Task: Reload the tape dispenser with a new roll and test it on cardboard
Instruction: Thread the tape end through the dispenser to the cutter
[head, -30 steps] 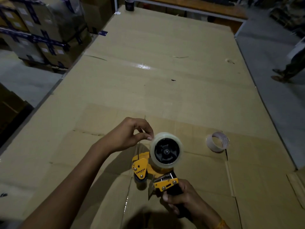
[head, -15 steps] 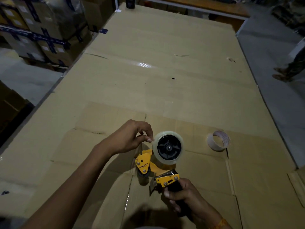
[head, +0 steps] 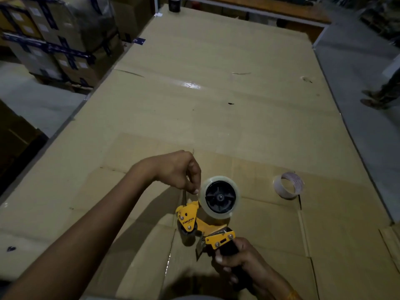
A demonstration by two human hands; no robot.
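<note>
My right hand (head: 240, 259) grips the black handle of the yellow metal tape dispenser (head: 202, 224) at near centre, over the flattened brown cardboard (head: 249, 118). My left hand (head: 177, 169) pinches at the left rim of the clear tape roll (head: 219, 197) mounted on it; I judge the loose end must go down and nearward to the roller, just below those fingers.

Light: dim, warm cast | glare: one bright patch on cardboard (head: 190, 85) mid-frame | shadows: soft, beneath forearm | edges: wide-angle bowing, dark corners | focus: slightly soft, grainy
</note>
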